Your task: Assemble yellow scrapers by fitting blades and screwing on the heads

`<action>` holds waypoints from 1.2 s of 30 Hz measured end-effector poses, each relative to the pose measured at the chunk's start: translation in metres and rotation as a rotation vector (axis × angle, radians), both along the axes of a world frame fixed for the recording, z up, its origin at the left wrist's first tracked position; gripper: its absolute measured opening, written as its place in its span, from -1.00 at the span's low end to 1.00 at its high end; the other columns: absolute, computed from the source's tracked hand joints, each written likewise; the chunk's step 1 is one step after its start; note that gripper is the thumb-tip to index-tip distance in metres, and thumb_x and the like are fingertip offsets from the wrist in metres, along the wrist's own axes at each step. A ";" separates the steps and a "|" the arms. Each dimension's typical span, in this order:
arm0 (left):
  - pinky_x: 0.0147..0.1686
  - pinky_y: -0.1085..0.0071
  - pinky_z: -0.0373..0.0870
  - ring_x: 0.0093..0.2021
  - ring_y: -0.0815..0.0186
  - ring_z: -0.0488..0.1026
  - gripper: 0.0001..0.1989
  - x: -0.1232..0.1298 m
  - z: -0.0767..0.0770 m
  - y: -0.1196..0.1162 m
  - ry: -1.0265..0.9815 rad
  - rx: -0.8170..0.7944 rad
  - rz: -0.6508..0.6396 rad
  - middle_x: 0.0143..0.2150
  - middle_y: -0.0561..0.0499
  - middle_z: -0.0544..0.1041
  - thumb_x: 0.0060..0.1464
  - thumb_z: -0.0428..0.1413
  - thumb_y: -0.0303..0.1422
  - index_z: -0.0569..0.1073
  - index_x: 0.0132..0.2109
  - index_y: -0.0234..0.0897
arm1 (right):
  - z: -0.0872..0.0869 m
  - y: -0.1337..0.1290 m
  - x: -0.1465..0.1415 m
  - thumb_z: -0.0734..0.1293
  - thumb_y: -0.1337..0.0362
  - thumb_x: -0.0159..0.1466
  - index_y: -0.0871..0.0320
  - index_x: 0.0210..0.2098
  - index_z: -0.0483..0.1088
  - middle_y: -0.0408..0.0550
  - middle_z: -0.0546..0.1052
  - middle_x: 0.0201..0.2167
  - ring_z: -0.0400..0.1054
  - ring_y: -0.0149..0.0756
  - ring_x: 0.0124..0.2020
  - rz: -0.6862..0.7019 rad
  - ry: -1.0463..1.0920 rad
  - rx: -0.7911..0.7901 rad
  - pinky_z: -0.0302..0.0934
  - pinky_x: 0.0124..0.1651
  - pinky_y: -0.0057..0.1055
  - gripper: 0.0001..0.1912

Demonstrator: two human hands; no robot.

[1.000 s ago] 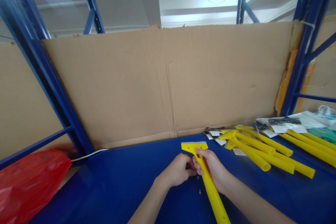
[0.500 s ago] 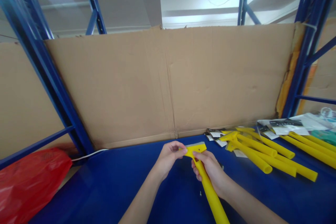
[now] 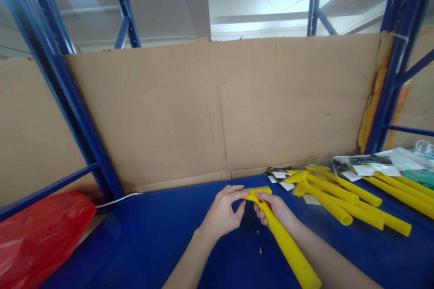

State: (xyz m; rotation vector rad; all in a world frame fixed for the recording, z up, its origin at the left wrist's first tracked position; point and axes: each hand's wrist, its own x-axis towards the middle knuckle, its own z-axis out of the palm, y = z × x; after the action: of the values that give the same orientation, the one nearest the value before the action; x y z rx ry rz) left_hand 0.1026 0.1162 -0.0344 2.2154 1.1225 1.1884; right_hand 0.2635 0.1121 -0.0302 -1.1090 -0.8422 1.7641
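A yellow scraper (image 3: pixel 283 235) with a thin blade (image 3: pixel 256 188) along its wide head is held above the blue tabletop, its long handle slanting down toward me. My right hand (image 3: pixel 276 210) is closed around the neck, thumb on the head. My left hand (image 3: pixel 225 212) touches the left end of the head with its fingertips, while its thumb hangs apart below. On the tabletop under the scraper lie a small metal nut (image 3: pixel 257 232) and a small metal screw (image 3: pixel 260 250).
Several more yellow scrapers (image 3: pixel 334 196) lie piled at the right, by small black-and-white packets (image 3: pixel 280 176) and plastic bags (image 3: pixel 376 165). A cardboard sheet (image 3: pixel 217 113) stands behind the blue tabletop (image 3: pixel 145 230). At left are a red plastic bag (image 3: pixel 47 235) and a blue rack post (image 3: pixel 77 117).
My left thumb has come away from the scraper head and dropped. The scraper has shifted slightly right and its handle has swung right. The small nut now shows on the tabletop.
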 end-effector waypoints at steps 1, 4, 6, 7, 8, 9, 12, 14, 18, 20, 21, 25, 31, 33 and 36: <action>0.09 0.17 0.25 0.00 0.13 0.43 -0.76 -0.001 -0.001 -0.001 0.036 0.024 -0.007 -0.01 -0.09 0.53 0.02 0.11 -0.38 0.58 -0.15 -0.10 | 0.001 0.001 0.001 0.10 0.31 0.24 0.23 -0.65 0.30 -0.15 0.27 -0.83 0.09 -0.52 -0.83 0.012 -0.018 -0.014 -0.01 -0.74 -0.58 -0.63; 0.07 0.18 0.26 0.00 0.11 0.43 -0.78 -0.004 -0.003 -0.002 0.029 0.032 0.038 -0.02 -0.09 0.54 0.06 0.08 -0.36 0.58 -0.17 -0.09 | 0.006 -0.001 0.003 0.09 0.22 0.27 0.24 -0.64 0.32 -0.11 0.30 -0.81 0.15 -0.49 -0.81 0.071 0.002 -0.037 0.02 -0.73 -0.57 -0.58; 0.02 0.22 0.28 -0.05 0.10 0.46 -0.81 -0.005 -0.006 -0.001 -0.054 0.006 0.118 -0.08 -0.11 0.57 0.04 0.11 -0.34 0.58 -0.20 -0.10 | 0.008 -0.005 0.005 0.12 0.13 0.26 0.25 -0.52 0.37 -0.10 0.38 -0.72 0.23 -0.47 -0.75 0.087 0.095 0.010 0.07 -0.69 -0.56 -0.61; 0.00 0.25 0.29 -0.09 0.11 0.48 -0.83 -0.006 -0.008 0.001 -0.104 -0.011 0.172 -0.13 -0.11 0.58 0.01 0.14 -0.33 0.58 -0.22 -0.11 | 0.009 -0.006 0.006 0.13 0.09 0.24 0.23 -0.45 0.38 -0.11 0.41 -0.68 0.26 -0.45 -0.71 0.081 0.126 0.055 0.07 -0.68 -0.56 -0.63; -0.03 0.27 0.31 -0.13 0.11 0.49 -0.84 -0.007 -0.010 0.003 -0.149 -0.027 0.233 -0.20 -0.10 0.60 -0.02 0.16 -0.33 0.57 -0.24 -0.11 | 0.008 -0.008 0.008 0.14 0.06 0.23 0.21 -0.39 0.38 -0.13 0.42 -0.65 0.27 -0.44 -0.70 0.062 0.115 0.119 0.06 -0.68 -0.55 -0.64; -0.06 0.30 0.32 -0.17 0.12 0.51 -0.86 -0.009 -0.012 0.006 -0.187 -0.043 0.292 -0.25 -0.08 0.60 -0.05 0.18 -0.32 0.56 -0.27 -0.12 | 0.008 -0.010 0.010 0.17 0.04 0.21 0.18 -0.37 0.37 -0.16 0.41 -0.65 0.26 -0.44 -0.71 0.043 0.046 0.198 0.02 -0.69 -0.56 -0.66; -0.18 0.35 0.37 -0.25 0.16 0.53 -0.91 -0.013 -0.017 0.015 -0.286 -0.116 0.375 -0.37 -0.04 0.60 -0.07 0.19 -0.31 0.51 -0.35 -0.18 | 0.003 -0.017 0.017 0.29 0.08 0.12 0.16 -0.50 0.35 -0.22 0.35 -0.70 0.16 -0.50 -0.74 0.135 -0.403 0.484 -0.08 -0.69 -0.57 -0.74; -0.26 0.38 0.40 -0.34 0.21 0.54 -0.88 -0.016 -0.020 0.021 -0.394 -0.201 0.351 -0.43 -0.03 0.59 -0.06 0.19 -0.29 0.47 -0.38 -0.24 | 0.001 -0.023 0.021 0.37 0.17 0.04 0.17 -0.59 0.35 -0.22 0.34 -0.71 0.15 -0.51 -0.71 0.306 -0.720 0.636 -0.07 -0.64 -0.57 -0.78; -0.38 0.41 0.43 -0.49 0.31 0.51 -0.77 -0.017 -0.021 0.025 -0.633 -0.416 0.299 -0.51 -0.03 0.57 -0.15 0.26 -0.28 0.44 -0.39 -0.34 | 0.001 -0.036 0.025 0.43 0.24 -0.05 0.14 -0.54 0.41 -0.20 0.40 -0.65 0.19 -0.47 -0.64 0.509 -1.055 0.701 -0.07 -0.62 -0.55 -0.86; -0.43 0.43 0.43 -0.54 0.35 0.48 -0.74 -0.016 -0.020 0.025 -0.692 -0.495 0.290 -0.54 -0.02 0.55 -0.22 0.31 -0.30 0.44 -0.41 -0.37 | 0.002 -0.040 0.025 0.40 0.33 -0.02 0.14 -0.54 0.43 -0.20 0.41 -0.63 0.20 -0.47 -0.63 0.537 -1.092 0.711 -0.06 -0.60 -0.55 -0.95; -0.44 0.44 0.43 -0.55 0.36 0.48 -0.72 -0.016 -0.019 0.025 -0.710 -0.522 0.286 -0.56 -0.01 0.54 -0.25 0.33 -0.31 0.44 -0.42 -0.38 | 0.001 -0.040 0.024 0.38 0.37 0.00 0.14 -0.54 0.43 -0.20 0.41 -0.63 0.20 -0.48 -0.63 0.540 -1.085 0.719 -0.06 -0.59 -0.55 -0.97; -0.46 0.46 0.45 -0.56 0.38 0.48 -0.69 -0.014 -0.016 0.022 -0.758 -0.580 0.255 -0.56 -0.01 0.55 -0.30 0.36 -0.33 0.45 -0.41 -0.40 | -0.010 -0.037 0.021 0.32 0.42 0.06 0.13 -0.60 0.41 -0.22 0.37 -0.70 0.16 -0.50 -0.69 0.480 -0.932 0.778 -0.06 -0.58 -0.54 -0.87; -0.47 0.47 0.45 -0.57 0.39 0.47 -0.61 -0.010 -0.015 0.018 -0.756 -0.616 0.183 -0.56 -0.02 0.56 -0.41 0.40 -0.27 0.45 -0.43 -0.41 | -0.022 -0.016 0.006 0.32 0.31 0.11 0.12 -0.62 0.39 -0.23 0.34 -0.76 0.14 -0.49 -0.77 0.238 -0.784 0.812 -0.05 -0.62 -0.52 -0.81; -0.48 0.46 0.45 -0.58 0.39 0.47 -0.59 -0.010 -0.015 0.018 -0.746 -0.628 0.173 -0.57 -0.02 0.55 -0.44 0.40 -0.26 0.45 -0.44 -0.41 | -0.019 -0.006 -0.001 0.32 0.30 0.11 0.12 -0.62 0.40 -0.22 0.35 -0.74 0.16 -0.48 -0.76 0.110 -0.778 0.850 -0.02 -0.62 -0.52 -0.81; -0.48 0.45 0.46 -0.58 0.38 0.47 -0.56 -0.010 -0.016 0.018 -0.750 -0.648 0.154 -0.56 -0.03 0.56 -0.49 0.41 -0.26 0.46 -0.43 -0.42 | -0.014 0.008 -0.009 0.30 0.29 0.13 0.14 -0.58 0.42 -0.23 0.35 -0.75 0.20 -0.46 -0.75 -0.013 -0.779 0.860 0.02 -0.63 -0.53 -0.82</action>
State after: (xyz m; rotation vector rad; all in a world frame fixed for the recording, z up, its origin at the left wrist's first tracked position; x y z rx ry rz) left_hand 0.0923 0.1346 -0.0505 1.0770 1.1267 1.3031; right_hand 0.2549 0.1202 -0.0446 -1.1492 -1.8196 0.7219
